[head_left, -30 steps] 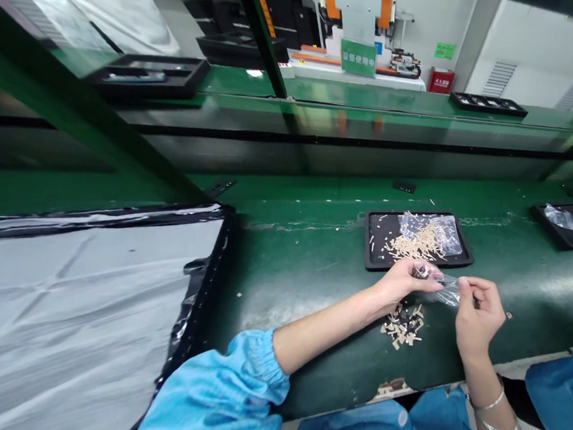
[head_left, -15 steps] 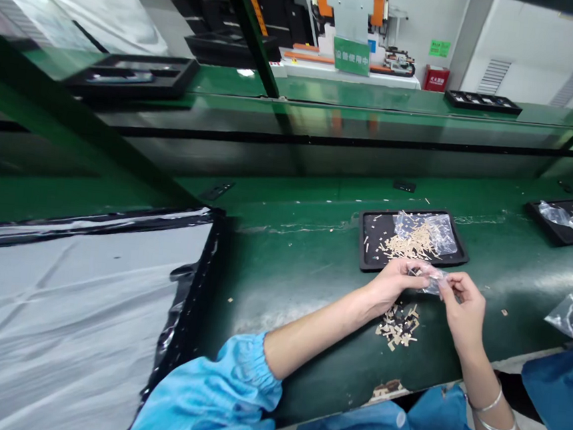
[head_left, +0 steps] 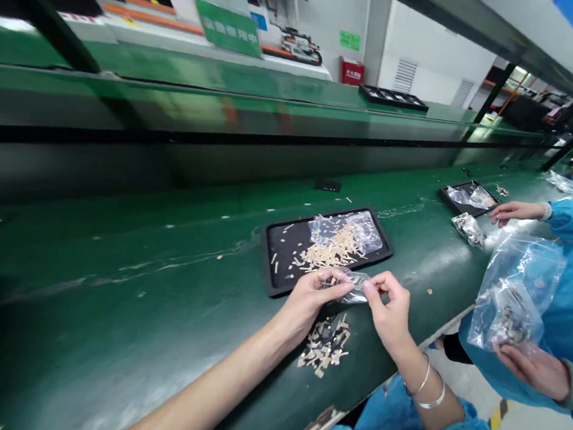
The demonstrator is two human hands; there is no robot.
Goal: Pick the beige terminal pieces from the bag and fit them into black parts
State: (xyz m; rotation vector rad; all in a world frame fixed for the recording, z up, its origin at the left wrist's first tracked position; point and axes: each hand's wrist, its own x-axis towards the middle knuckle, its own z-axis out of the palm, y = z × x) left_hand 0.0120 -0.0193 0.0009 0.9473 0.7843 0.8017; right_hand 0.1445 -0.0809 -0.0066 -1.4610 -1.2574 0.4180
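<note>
A small clear plastic bag [head_left: 357, 289] is stretched between my two hands, just in front of the black tray's near edge. My left hand [head_left: 312, 297] grips its left side between thumb and fingers. On the other side, my right hand [head_left: 389, 311] pinches the bag's edge. The black tray [head_left: 274, 282] holds many small beige strips [head_left: 334, 247] and clear plastic bags [head_left: 365, 230]. Below my hands, a loose pile of small beige and dark pieces [head_left: 326, 345] lies on the green table.
To the right, a person in blue holds a large clear bag [head_left: 517, 295] and reaches towards another black tray [head_left: 451, 202]. A filled bag [head_left: 468, 229] lies near it. Behind the green table [head_left: 153, 364] runs a raised shelf [head_left: 317, 92]. A dark flat piece [head_left: 328, 186] lies behind my tray.
The view has swung right, so the trays and my hands appear further left. More of the neighbouring person shows. Both my hands still hold the small bag.
</note>
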